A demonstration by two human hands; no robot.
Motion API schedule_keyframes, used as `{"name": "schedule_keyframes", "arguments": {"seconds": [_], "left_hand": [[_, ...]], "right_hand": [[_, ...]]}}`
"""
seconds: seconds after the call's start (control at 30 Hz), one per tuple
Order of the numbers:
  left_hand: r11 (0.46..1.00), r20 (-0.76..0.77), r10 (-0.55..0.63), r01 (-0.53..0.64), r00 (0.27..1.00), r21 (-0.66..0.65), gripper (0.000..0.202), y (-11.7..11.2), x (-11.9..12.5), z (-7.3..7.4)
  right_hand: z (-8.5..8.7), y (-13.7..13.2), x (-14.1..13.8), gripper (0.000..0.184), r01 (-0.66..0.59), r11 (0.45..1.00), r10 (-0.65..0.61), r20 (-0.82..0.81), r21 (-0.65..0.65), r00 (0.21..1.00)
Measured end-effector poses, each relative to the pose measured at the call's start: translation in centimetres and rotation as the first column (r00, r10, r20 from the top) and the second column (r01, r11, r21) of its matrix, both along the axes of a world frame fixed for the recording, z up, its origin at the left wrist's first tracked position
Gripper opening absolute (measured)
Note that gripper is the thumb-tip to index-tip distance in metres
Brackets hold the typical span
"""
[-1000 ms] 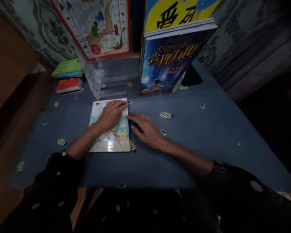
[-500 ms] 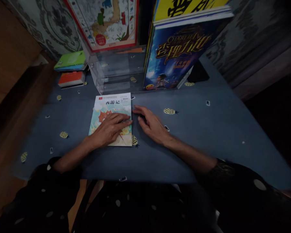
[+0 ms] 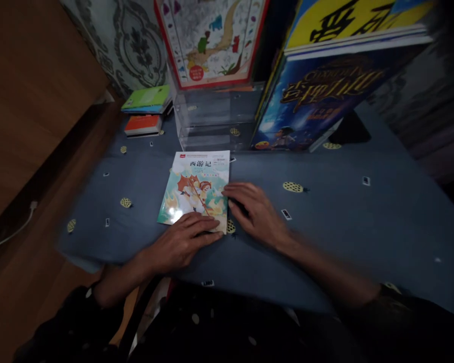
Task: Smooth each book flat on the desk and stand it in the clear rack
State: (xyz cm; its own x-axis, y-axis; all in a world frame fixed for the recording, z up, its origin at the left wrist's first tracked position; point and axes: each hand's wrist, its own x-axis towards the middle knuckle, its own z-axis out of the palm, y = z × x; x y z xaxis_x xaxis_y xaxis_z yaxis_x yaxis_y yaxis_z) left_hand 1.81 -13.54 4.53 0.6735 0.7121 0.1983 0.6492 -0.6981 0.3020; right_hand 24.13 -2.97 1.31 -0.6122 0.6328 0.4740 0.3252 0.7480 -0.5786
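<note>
A thin paperback book with an illustrated cover and a white top band lies closed on the table. My left hand rests across its lower edge, fingers stretched to the right and covering part of the bottom of the cover. On the other side, my right hand lies low by the book's right edge, its fingers extended and the fingertips at that edge. The thumb is apart from the other fingers.
Behind the book stands a clear plastic rack holding a red-framed picture book and upright blue books. Several books are stacked at the back left. A dark flat object lies right of the rack. The blue tablecloth has pineapple prints.
My left hand has slid down from the cover's middle to its lower edge, baring the picture. My right fingertips have come to the book's right edge. The camera view has turned left.
</note>
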Motion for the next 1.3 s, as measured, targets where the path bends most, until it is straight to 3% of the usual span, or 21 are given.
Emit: {"name": "schedule_keyframes", "arguments": {"seconds": [0.23, 0.4, 0.57, 0.67, 0.77, 0.9, 1.03, 1.17, 1.3], "left_hand": [[0.972, 0.051, 0.219, -0.222, 0.974, 0.081, 0.048, -2.8, -2.2, -0.7], [0.87, 0.098, 0.465, -0.474, 0.88, 0.136, 0.05, -4.2, -4.3, -1.7], [0.774, 0.162, 0.597, -0.617, 0.786, 0.142, 0.04, -4.6, -4.8, -1.9], [0.728, 0.15, 0.659, -0.675, 0.737, 0.122, 0.037, -4.5, -4.8, -2.2], [0.707, 0.114, 0.684, -0.693, 0.721, 0.143, 0.036, -4.4, -4.9, -2.6], [0.698, 0.096, 0.683, -0.686, 0.724, 0.206, 0.034, -4.0, -4.8, -3.2], [0.692, 0.089, 0.676, -0.671, 0.732, 0.265, 0.032, -3.4, -4.1, -3.4], [0.698, 0.072, 0.66, -0.645, 0.748, 0.312, 0.03, -3.5, -3.0, -2.9], [0.712, -0.007, 0.667, -0.634, 0.745, 0.302, 0.027, -4.4, -2.1, -2.2]], "right_hand": [[1.1, -2.7, -2.0, 0.042, -0.347, 0.938, 0.343, 0.092, 0.02, 0.935], [2.7, -3.8, -4.9, 0.037, -0.498, 0.866, 0.489, 0.266, -0.038, 0.831], [3.0, -3.3, -7.8, 0.039, -0.596, 0.8, 0.588, 0.29, -0.069, 0.755], [2.6, -1.7, -8.7, 0.038, -0.602, 0.794, 0.599, 0.275, -0.082, 0.752], [1.8, 1.1, -8.8, 0.037, -0.525, 0.85, 0.511, 0.296, -0.036, 0.807], [0.7, 5.6, -7.4, 0.037, -0.233, 0.969, 0.192, 0.339, 0.084, 0.921], [-0.2, 8.4, -5.3, 0.038, 0.037, 0.978, -0.107, 0.343, 0.205, 0.933], [-0.3, 9.1, -4.8, 0.041, 0.08, 0.977, -0.146, 0.35, 0.197, 0.925], [0.6, 7.9, -4.6, 0.04, 0.102, 0.977, -0.169, 0.384, 0.187, 0.908]]}}
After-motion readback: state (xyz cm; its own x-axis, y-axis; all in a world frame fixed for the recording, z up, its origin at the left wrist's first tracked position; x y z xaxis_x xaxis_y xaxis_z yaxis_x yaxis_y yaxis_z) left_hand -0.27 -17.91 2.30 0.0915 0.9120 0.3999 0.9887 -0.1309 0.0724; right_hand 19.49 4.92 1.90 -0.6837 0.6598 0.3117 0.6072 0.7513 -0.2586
